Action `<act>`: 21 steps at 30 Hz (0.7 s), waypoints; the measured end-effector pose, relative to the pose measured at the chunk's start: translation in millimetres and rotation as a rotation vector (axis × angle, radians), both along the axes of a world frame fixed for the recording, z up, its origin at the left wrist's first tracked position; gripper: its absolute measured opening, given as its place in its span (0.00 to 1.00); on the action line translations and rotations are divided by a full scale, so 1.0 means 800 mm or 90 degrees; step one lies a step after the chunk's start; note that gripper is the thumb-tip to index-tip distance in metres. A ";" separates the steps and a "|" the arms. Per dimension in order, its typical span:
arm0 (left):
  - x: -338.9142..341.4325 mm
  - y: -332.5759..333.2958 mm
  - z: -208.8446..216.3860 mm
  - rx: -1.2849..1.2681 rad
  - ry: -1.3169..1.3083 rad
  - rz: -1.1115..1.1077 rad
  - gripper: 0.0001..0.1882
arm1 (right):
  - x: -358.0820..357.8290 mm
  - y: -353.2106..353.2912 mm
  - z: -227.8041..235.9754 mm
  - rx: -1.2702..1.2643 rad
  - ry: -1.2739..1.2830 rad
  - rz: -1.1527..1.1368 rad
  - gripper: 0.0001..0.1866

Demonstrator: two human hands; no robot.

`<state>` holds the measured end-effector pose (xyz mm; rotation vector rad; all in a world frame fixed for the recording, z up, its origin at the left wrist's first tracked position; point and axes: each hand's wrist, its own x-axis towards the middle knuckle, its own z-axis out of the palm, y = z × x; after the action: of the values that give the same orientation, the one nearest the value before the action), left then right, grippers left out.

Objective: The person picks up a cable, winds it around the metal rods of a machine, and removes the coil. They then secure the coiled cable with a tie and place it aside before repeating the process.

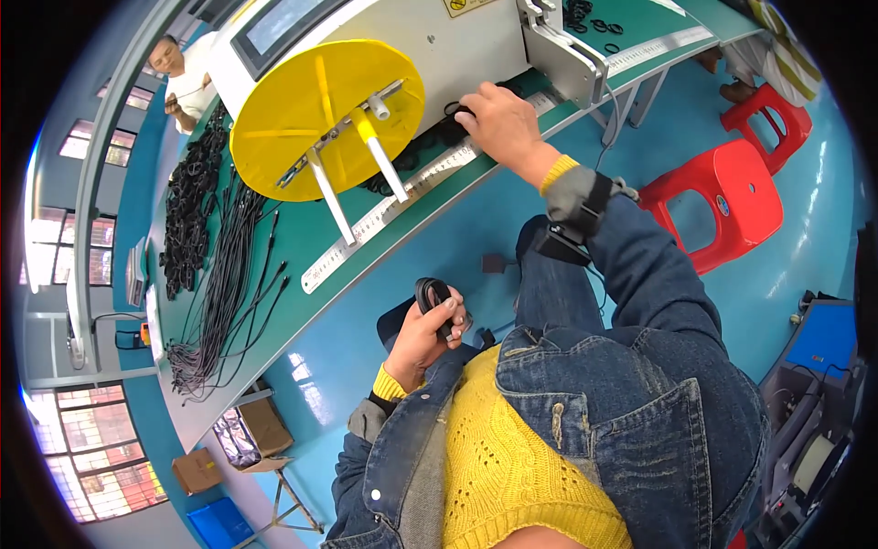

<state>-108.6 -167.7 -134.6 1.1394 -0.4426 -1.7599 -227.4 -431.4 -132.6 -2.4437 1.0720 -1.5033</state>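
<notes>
My left hand (430,331) is closed around a coiled black cable (433,295), held in front of my body, off the table's near edge. My right hand (503,123) reaches over the table beside the machine, fingers curled and pinching a thin black ring (454,108). Beneath and beside those fingers lies a dark heap of black rings (430,146), partly hidden by the hand. To their left, a yellow disc (302,119) with metal posts is mounted on the white winding machine (471,46). A white ruler (366,224) runs along the green tabletop's front.
Long loose black cables (229,284) and a pile of coiled cables (190,210) cover the table's left side. More black rings (599,26) lie beyond the machine. Red stools (732,197) stand at the right. A person (189,78) works across the table. Cardboard boxes (265,425) sit lower left.
</notes>
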 end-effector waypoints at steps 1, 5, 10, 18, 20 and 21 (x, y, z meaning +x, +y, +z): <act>0.000 -0.003 0.001 -0.017 0.005 -0.007 0.08 | 0.008 -0.014 -0.006 -0.013 0.056 -0.031 0.06; -0.001 -0.007 0.009 -0.042 -0.027 -0.019 0.08 | 0.026 -0.029 -0.020 -0.045 0.140 -0.068 0.06; -0.001 -0.013 0.007 -0.053 -0.030 -0.022 0.08 | 0.028 -0.024 -0.004 0.095 -0.170 0.028 0.05; -0.023 -0.058 0.023 -0.236 -0.092 0.184 0.07 | -0.003 0.107 0.032 0.178 -0.124 0.224 0.03; -0.032 -0.063 0.026 -0.228 -0.110 0.235 0.07 | -0.013 0.140 0.026 0.153 -0.082 0.221 0.03; -0.032 -0.061 0.021 -0.221 -0.109 0.238 0.07 | -0.017 0.152 0.023 0.119 -0.042 0.219 0.03</act>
<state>-134.3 -216.1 -117.6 1.0464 -0.5717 -1.2136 -240.9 -309.4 -114.4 -2.2861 0.6996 -1.3023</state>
